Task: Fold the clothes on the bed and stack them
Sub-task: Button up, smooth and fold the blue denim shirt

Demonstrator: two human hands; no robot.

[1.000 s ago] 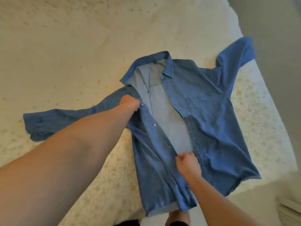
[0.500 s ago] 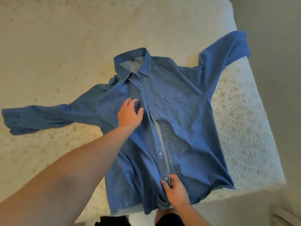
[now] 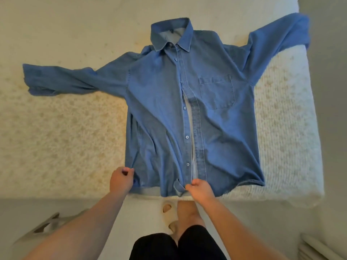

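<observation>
Hands first: our left hand [image 3: 121, 180] pinches the near left hem corner of the denim shirt [image 3: 169, 109], and our right hand [image 3: 200, 188] pinches the hem at the button placket, near the middle. From both grips the shirt stretches away from us, front up on the cream bed [image 3: 56, 137], its long axis running near to far, collar farthest. One sleeve [image 3: 62, 79] reaches left, the other far right over the bed's edge. We judge the left hand better placed to fold the left side inward.
</observation>
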